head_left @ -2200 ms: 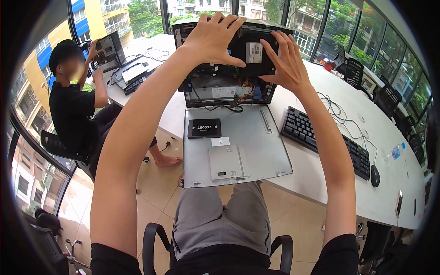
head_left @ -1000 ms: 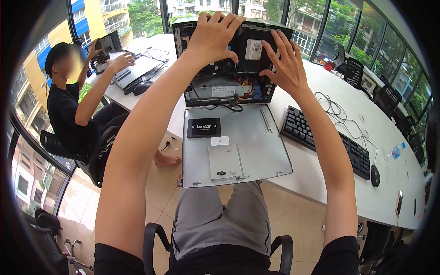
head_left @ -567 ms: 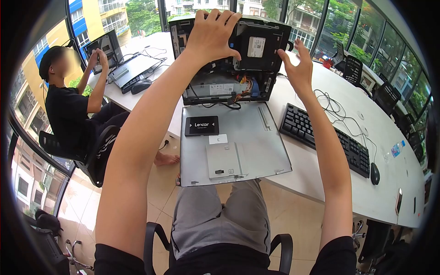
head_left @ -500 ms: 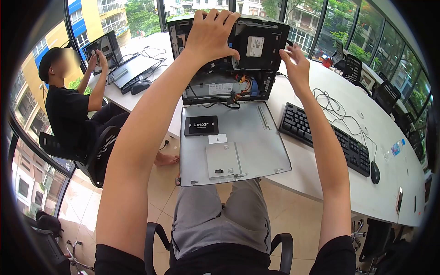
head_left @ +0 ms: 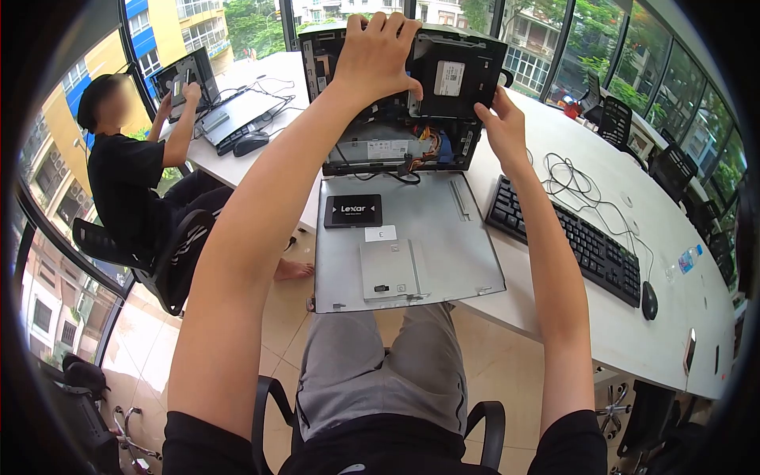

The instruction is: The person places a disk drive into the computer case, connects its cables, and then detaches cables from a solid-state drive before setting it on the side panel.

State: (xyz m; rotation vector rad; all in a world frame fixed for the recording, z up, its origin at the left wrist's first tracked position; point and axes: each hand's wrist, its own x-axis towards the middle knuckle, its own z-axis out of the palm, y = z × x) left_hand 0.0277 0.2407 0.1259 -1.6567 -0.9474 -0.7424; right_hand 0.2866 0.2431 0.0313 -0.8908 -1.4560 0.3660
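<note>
Head view: at the top middle, the left hand (head_left: 376,51) has its fingers spread wide on the open computer box (head_left: 396,146); the right hand (head_left: 500,123) pinches the right edge of the black drive holder (head_left: 459,75) (it stands up at the top of the box); the grey cover (head_left: 451,245) is already off, flat on the surface (head_left: 625,336) lower down; the black drive (head_left: 353,210) lies on the cover, not yet in the box, I think.

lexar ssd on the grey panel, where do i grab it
Pinch the Lexar SSD across its two long edges, coming down from above: it is thin and lies flat, label up, on the grey side panel, all edges free.
</note>
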